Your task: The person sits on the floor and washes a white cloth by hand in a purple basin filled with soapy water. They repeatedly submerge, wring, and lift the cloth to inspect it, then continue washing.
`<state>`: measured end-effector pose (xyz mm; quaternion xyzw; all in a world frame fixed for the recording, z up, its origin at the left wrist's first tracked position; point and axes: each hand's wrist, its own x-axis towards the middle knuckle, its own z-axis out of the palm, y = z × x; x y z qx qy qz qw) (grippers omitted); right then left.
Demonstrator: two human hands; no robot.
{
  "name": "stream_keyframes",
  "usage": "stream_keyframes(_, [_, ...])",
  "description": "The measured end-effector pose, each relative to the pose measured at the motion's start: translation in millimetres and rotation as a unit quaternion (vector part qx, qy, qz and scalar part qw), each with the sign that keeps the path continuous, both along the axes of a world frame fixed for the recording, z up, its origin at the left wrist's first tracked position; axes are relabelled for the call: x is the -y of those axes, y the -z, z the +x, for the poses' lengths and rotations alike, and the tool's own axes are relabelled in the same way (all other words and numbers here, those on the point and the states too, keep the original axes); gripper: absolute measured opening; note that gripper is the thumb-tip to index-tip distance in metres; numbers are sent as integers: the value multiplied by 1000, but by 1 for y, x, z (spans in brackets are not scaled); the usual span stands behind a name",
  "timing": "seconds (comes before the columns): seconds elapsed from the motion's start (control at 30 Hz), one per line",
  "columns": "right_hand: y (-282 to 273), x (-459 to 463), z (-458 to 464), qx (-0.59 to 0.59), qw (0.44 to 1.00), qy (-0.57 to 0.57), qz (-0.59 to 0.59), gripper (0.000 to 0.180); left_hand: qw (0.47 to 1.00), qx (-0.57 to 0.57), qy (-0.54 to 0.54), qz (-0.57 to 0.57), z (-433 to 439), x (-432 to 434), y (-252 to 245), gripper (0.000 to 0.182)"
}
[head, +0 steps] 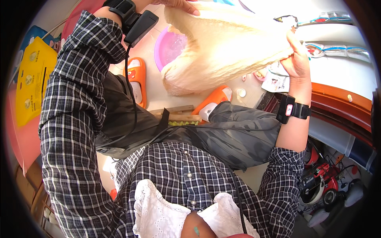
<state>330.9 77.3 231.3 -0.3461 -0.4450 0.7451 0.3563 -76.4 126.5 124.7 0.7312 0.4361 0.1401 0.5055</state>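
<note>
A large cream, crinkly-textured cloth (226, 50) is spread in the air between my hands, its right part washed out by bright light. My left hand (183, 5) grips its upper left edge and is partly cut off by the picture's top. At the opposite side my right hand (299, 64) pinches the right edge, with the thumb in front. Below the cloth, a pink-purple plastic basin (160, 49) holds what looks like sudsy water; the cloth hides much of it. The cloth's lower left corner hangs over the basin's rim.
Orange slippers (142, 80) are on my feet. A wooden stool (178, 114) sits between my legs. A white pouch (276, 78) and a small white cap (241, 92) lie right of the cloth. Black cables (238, 128) cross my lap. Toys (324, 178) fill the lower right.
</note>
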Motion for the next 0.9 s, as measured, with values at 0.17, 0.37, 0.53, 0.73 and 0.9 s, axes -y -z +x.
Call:
stream_keyframes(0.17, [-5,3,-15,54,991,98,67,30,973,-202,49,96,-12,5,6,27])
stream_keyframes(0.37, [35,3,-34,165,978,82,98,32,992,-8,-53,114,-21,32,-36,24])
stream_keyframes(0.53, [72,9,-61,356,928,4,111,59,981,108,-142,79,1,60,-65,27])
stream_keyframes(0.73, [77,20,-119,466,786,-41,404,93,986,78,-119,85,29,69,-94,30])
stream_keyframes(0.9, [48,16,-145,291,901,7,320,32,988,17,-91,126,42,68,-93,58])
